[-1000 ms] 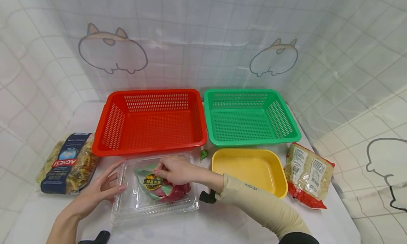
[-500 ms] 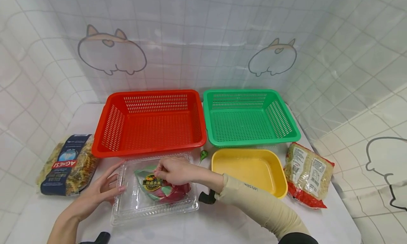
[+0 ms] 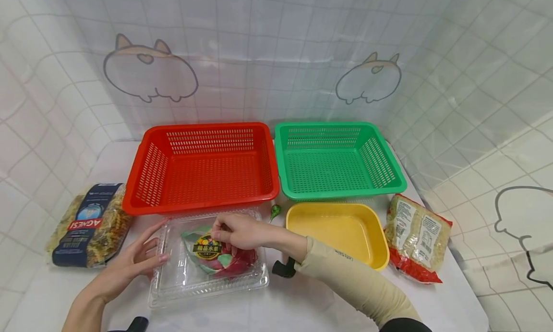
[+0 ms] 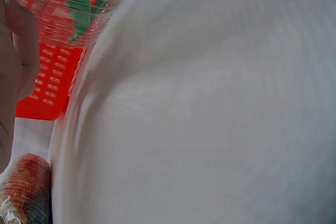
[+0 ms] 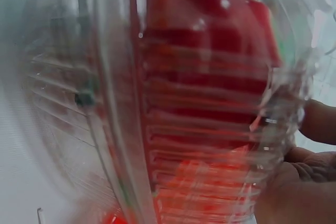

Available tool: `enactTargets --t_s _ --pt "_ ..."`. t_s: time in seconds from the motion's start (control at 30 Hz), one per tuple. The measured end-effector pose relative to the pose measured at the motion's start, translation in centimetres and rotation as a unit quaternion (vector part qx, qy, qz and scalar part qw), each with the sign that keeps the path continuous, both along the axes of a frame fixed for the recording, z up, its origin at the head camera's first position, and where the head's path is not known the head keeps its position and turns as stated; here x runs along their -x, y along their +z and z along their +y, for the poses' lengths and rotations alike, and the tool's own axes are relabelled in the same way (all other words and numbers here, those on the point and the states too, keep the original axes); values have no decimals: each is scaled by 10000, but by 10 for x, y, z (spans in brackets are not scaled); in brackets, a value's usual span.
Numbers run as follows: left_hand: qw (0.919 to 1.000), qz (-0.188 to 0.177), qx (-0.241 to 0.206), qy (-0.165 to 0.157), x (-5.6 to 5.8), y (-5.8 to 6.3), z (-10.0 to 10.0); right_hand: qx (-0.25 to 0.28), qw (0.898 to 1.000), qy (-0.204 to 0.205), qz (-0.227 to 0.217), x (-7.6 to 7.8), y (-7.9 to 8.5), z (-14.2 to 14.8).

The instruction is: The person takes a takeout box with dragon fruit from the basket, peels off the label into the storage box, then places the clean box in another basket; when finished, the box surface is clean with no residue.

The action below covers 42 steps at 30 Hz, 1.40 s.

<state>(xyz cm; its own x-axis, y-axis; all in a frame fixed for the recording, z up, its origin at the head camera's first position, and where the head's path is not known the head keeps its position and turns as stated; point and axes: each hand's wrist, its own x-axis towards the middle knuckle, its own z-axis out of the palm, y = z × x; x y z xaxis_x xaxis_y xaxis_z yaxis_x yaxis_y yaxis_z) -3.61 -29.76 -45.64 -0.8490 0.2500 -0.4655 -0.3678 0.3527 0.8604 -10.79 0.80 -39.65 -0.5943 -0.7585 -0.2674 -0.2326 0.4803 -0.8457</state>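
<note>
Fingers of your right hand [image 3: 239,230] curl at the label [image 3: 207,249], can't tell if pinching; left hand [image 3: 123,268] spread at box's [image 3: 171,276] left edge. Box sits near-side of red basket [image 3: 211,173]. Brace it, press lightly.

"AGNESI" is printed in white on the red band [image 3: 82,224] of the pasta bag [image 3: 90,238]. "精品水果" is borne by the dark label [image 3: 208,249] seen at the clear container [image 3: 170,279]. "Let's Slim" is printed along the beige sleeve [image 3: 356,276]. On the red-trimmed bag [image 3: 418,240], two white panels [image 3: 406,220] are covered with print too small to be read
</note>
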Motion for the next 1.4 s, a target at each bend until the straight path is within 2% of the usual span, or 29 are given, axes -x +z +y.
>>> enactTargets --t_s 0.17,0.43,0.63,0.87,1.13,1.27,1.4 --pt "10000 52 13 36 0 0 1 357 9993 107 -59 1 2 7" --pt "10000 -76 -17 27 -1 1 -1 878 9942 162 601 1 21 27" --pt "10000 44 -12 7 -1 3 -1 1008 9914 70 832 1 24 40" --pt "9999 139 -63 5 -2 2 -1 1362 9875 -266 747 3 20 53" --pt "9997 242 -104 -20 -1 3 -1 1217 9894 -659 450 7 19 66" --pt "9997 178 -153 -37 -1 4 -1 1194 9908 -585 267 9 17 72" --pt "9998 145 -139 -39 -2 4 -1 1210 9912 -449 288 10 15 76"
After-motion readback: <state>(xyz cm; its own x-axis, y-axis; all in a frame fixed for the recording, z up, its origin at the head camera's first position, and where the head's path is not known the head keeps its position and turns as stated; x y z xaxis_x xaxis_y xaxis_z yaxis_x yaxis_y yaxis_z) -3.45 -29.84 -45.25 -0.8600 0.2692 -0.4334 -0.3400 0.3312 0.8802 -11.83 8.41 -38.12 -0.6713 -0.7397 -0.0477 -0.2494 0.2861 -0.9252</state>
